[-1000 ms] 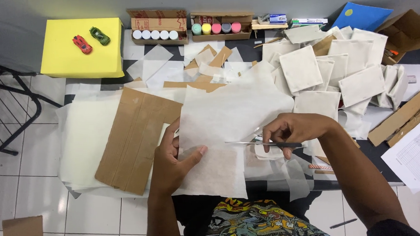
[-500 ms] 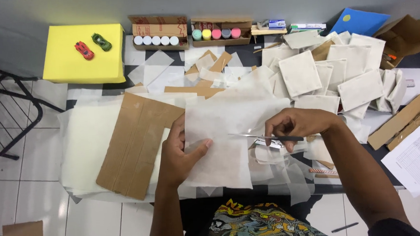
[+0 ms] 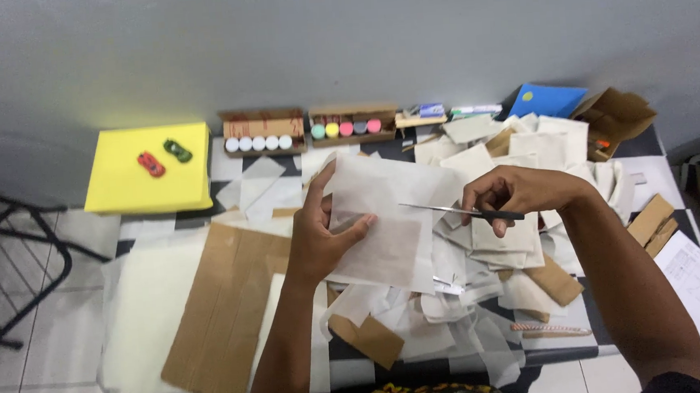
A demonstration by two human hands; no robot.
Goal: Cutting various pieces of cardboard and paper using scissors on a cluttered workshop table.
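Head view: left hand (image 3: 320, 243) pinches a sheet of translucent white paper (image 3: 392, 218), thumb on top, fingers closed behind it, sheet lifted off the table. Right hand (image 3: 520, 194) is closed round the handles of scissors (image 3: 460, 209), blades nearly together, tips at the sheet's right edge. Judging by the pile, well under way: cut white pieces (image 3: 525, 149) heaped beyond and under the right hand, strips (image 3: 453, 295) below it; this sheet looks uncut. Brown cardboard (image 3: 227, 305) lies left of the left hand. Far side: yellow box (image 3: 149, 188), paint pots (image 3: 346, 129). Checkered surface, tiled floor, grey wall.
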